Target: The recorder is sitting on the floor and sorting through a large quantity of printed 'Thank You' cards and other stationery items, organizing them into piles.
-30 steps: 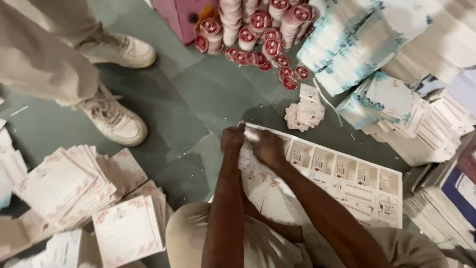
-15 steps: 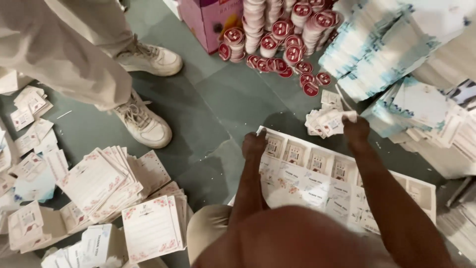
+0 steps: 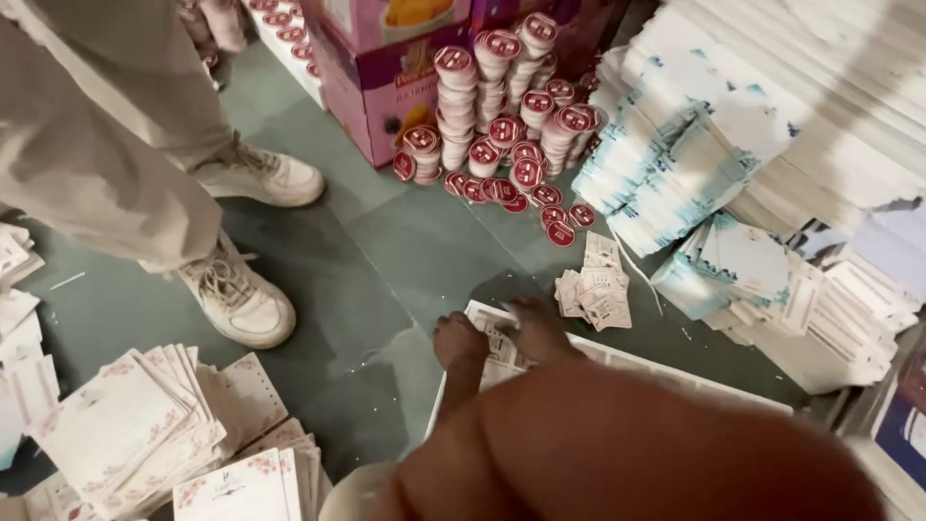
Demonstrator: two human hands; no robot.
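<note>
While a blurred forearm fills the foreground, the left hand (image 3: 457, 340) and right hand (image 3: 533, 323) press flat, fingers loosely spread, on the near corner of a white perforated printed sheet (image 3: 502, 349) lying on the smooth green floor (image 3: 386, 251), beside small loose paper tickets (image 3: 595, 287).

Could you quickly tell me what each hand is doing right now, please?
Left hand: resting on the printed sheet, grip unclear.
Right hand: blurred on the same sheet, unclear.

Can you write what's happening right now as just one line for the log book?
left hand: on printed sheet edge | right hand: on same sheet | small card pile: just beyond | floor: green
</note>
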